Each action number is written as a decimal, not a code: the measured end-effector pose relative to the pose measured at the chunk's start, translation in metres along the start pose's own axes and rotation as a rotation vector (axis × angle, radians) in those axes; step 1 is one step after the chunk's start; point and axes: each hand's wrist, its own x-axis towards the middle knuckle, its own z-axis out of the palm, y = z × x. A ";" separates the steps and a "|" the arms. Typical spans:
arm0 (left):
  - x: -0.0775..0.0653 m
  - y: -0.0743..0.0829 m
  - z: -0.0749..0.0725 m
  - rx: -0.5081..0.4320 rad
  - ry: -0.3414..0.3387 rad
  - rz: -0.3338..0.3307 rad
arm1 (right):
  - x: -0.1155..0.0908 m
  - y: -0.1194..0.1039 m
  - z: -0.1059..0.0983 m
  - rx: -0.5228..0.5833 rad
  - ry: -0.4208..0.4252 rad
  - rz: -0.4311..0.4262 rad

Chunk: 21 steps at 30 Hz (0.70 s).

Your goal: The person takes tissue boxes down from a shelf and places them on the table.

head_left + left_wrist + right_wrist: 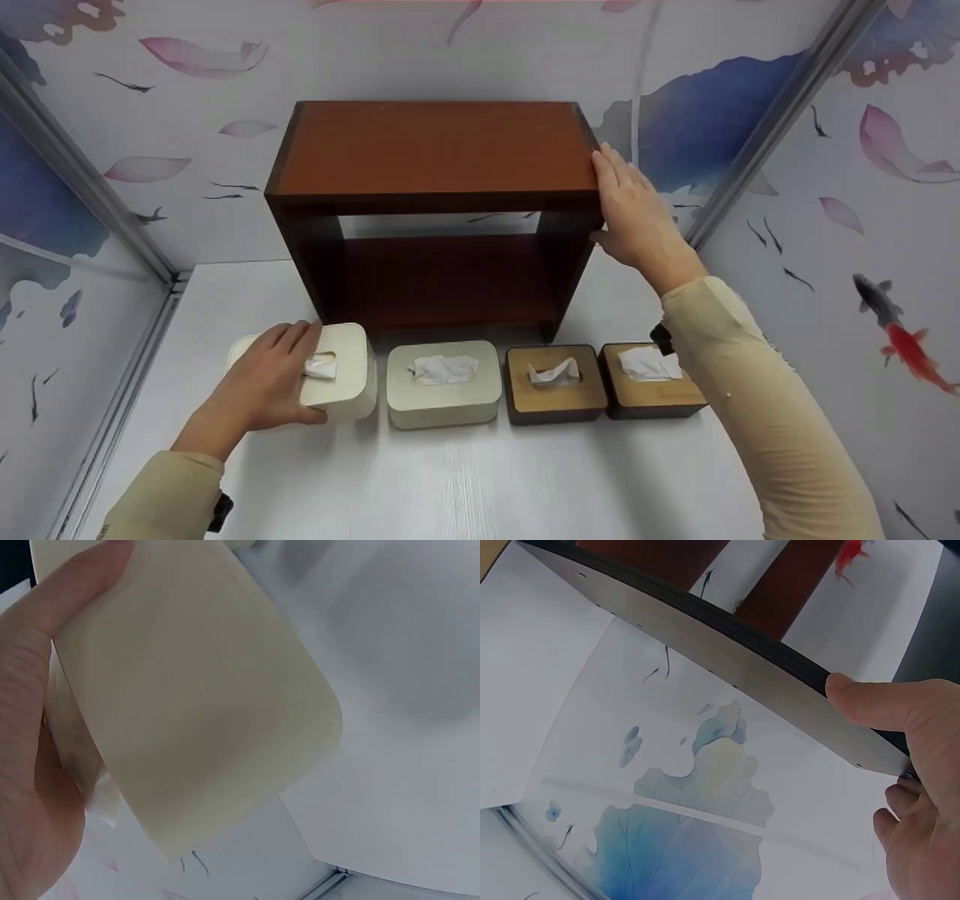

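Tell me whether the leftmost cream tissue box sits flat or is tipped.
Tipped. The left hand grips the leftmost cream tissue box, which leans out of line with the three flat boxes beside it on the white table.

We see a white table (465, 480) carrying a dark wooden shelf unit (439, 154) near its back edge. In front of it we count four tissue boxes in a row: two cream ones (341, 367) (444, 384) toward the left edge, two wood-topped ones (555, 384) (646, 384) toward the right.

Left hand (262, 382) grips cream box (341, 367); right hand (630, 210) steadies shelf (439, 150).
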 end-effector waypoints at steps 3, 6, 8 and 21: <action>-0.004 -0.007 0.011 -0.001 -0.001 -0.002 | 0.000 0.000 0.000 -0.001 -0.005 0.000; -0.006 -0.011 0.022 0.009 -0.012 -0.007 | 0.000 0.001 0.000 -0.003 0.003 -0.001; -0.006 -0.013 0.030 0.016 -0.020 -0.012 | 0.000 0.001 -0.001 -0.006 0.013 -0.004; -0.003 -0.016 0.075 0.024 -0.039 -0.010 | -0.001 0.003 0.001 0.013 0.023 -0.013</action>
